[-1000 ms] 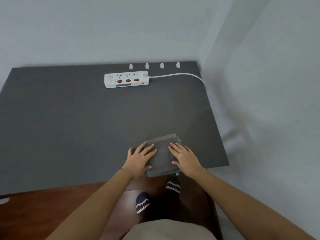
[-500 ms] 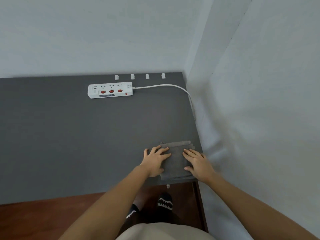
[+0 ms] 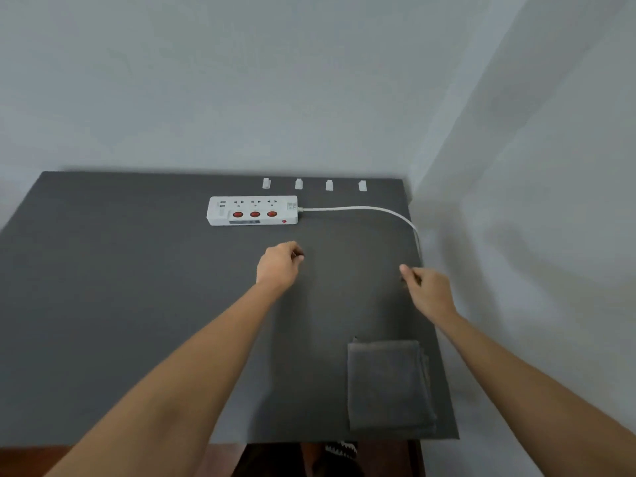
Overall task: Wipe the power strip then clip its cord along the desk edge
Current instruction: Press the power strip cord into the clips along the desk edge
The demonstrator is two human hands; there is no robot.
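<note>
The white power strip (image 3: 253, 211) with three red switches lies flat near the back of the dark grey desk (image 3: 120, 304). Its white cord (image 3: 361, 208) runs right and curves down over the desk's right edge. Several small white clips (image 3: 298, 183) stand in a row along the back edge, behind the cord. A folded grey cloth (image 3: 389, 383) lies at the front right corner, with no hand on it. My left hand (image 3: 278, 266) hovers in front of the strip with its fingers curled, empty. My right hand (image 3: 428, 290) is near the right edge, just below the cord's bend, fingers curled.
Pale walls meet in a corner right behind the desk and along its right side. Brown floor and patterned slippers (image 3: 340, 451) show below the front edge.
Both hands have let go of the cloth and moved forward toward the strip and the cord. The view has tilted up, so the cloth now sits low in the frame.
</note>
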